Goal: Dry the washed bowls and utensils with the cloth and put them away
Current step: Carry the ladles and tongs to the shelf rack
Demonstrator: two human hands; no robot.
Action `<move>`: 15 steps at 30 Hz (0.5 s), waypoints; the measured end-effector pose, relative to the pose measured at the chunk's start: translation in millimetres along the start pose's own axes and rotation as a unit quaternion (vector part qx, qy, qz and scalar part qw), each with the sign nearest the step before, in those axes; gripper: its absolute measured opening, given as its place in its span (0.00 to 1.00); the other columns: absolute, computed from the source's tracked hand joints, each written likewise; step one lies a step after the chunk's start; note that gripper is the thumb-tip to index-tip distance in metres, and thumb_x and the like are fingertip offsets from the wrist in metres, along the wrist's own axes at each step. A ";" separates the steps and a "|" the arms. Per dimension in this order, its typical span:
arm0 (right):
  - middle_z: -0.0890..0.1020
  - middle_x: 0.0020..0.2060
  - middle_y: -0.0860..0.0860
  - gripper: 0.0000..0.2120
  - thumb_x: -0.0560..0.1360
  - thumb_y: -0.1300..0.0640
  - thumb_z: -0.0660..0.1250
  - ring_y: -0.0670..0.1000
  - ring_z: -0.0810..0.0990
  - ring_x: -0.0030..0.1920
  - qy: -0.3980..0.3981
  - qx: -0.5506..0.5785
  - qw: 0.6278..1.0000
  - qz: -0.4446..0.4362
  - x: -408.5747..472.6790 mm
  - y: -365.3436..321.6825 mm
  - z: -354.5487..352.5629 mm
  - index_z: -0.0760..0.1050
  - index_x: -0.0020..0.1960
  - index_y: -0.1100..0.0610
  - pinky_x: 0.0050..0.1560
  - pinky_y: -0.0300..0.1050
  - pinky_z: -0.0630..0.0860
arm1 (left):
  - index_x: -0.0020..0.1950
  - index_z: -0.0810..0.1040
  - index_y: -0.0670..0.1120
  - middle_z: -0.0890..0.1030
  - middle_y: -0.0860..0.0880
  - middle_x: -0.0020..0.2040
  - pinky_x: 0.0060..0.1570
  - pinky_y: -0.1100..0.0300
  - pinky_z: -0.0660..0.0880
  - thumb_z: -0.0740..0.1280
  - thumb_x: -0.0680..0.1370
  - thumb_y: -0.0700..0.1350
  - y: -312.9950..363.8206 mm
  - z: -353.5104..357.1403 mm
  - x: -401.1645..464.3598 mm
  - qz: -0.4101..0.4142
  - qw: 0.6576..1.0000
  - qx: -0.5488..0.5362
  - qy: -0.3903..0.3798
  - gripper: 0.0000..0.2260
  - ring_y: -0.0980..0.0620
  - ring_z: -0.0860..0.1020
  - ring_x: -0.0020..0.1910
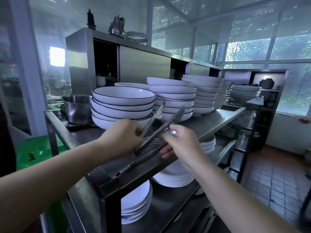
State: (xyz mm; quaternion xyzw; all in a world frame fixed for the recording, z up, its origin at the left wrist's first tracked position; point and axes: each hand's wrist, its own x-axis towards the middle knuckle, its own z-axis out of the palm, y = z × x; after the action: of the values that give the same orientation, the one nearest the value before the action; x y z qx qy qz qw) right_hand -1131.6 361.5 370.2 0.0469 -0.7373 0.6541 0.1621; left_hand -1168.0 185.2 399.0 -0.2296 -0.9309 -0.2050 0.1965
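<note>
Metal tongs (175, 116) and other steel utensils lie angled over the top of a steel shelf (218, 118), their tips pointing toward the bowl stacks. My left hand (124, 137) grips the handle ends of the utensils from the left. My right hand (180, 142) pinches the utensils from the right, with a shiny spoon bowl (171, 132) showing by its fingers. A stack of white bowls with dark rims (122, 106) stands just behind my left hand. No cloth is in view.
More stacks of white bowls (173, 96) and plates (208, 93) fill the shelf top to the right. A steel pot (77, 106) stands at the left. A steel cabinet (134, 61) rises behind. Lower shelves hold plates (136, 199). A green bin (35, 150) is at left.
</note>
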 end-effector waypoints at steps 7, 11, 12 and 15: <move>0.81 0.27 0.54 0.08 0.77 0.67 0.62 0.53 0.79 0.24 0.090 -0.001 0.996 -0.008 3.2 9.6 -48.9 0.79 0.47 0.59 0.23 0.40 0.73 | 0.43 0.82 0.51 0.77 0.58 0.27 0.27 0.74 0.68 0.65 0.70 0.40 -19.8 -2.9 0.5 -0.015 0.998 -0.015 -0.064 0.08 0.69 0.74 0.26; 0.81 0.27 0.53 0.09 0.76 0.67 0.62 0.53 0.79 0.24 0.103 0.010 0.995 -0.009 3.6 16.9 -58.1 0.80 0.43 0.59 0.22 0.40 0.74 | 0.46 0.82 0.53 0.80 0.59 0.29 0.26 0.72 0.71 0.66 0.72 0.42 -25.2 -4.4 -2.7 -0.018 0.996 -0.015 -0.088 0.08 0.65 0.76 0.24; 0.81 0.27 0.53 0.09 0.76 0.67 0.62 0.52 0.79 0.24 0.102 0.008 0.995 -0.011 4.1 18.3 -58.7 0.80 0.43 0.59 0.22 0.40 0.74 | 0.46 0.82 0.54 0.80 0.59 0.30 0.27 0.71 0.72 0.67 0.72 0.42 -26.4 -5.1 -4.1 -0.023 0.995 -0.015 -0.097 0.08 0.64 0.77 0.25; 0.81 0.26 0.53 0.09 0.75 0.67 0.62 0.52 0.78 0.23 0.094 0.006 0.995 -0.018 7.5 20.7 -57.6 0.80 0.42 0.59 0.21 0.40 0.73 | 0.50 0.82 0.55 0.80 0.56 0.34 0.29 0.73 0.70 0.70 0.71 0.46 -30.7 -4.6 -7.3 -0.011 0.994 0.032 -0.107 0.09 0.66 0.76 0.30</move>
State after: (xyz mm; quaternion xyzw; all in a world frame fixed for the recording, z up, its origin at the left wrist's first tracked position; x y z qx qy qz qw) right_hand -1134.2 422.0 358.1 -0.0009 -0.7137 0.6572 0.2424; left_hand -1176.4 155.6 390.5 -0.2340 -0.9551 -0.1514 0.1009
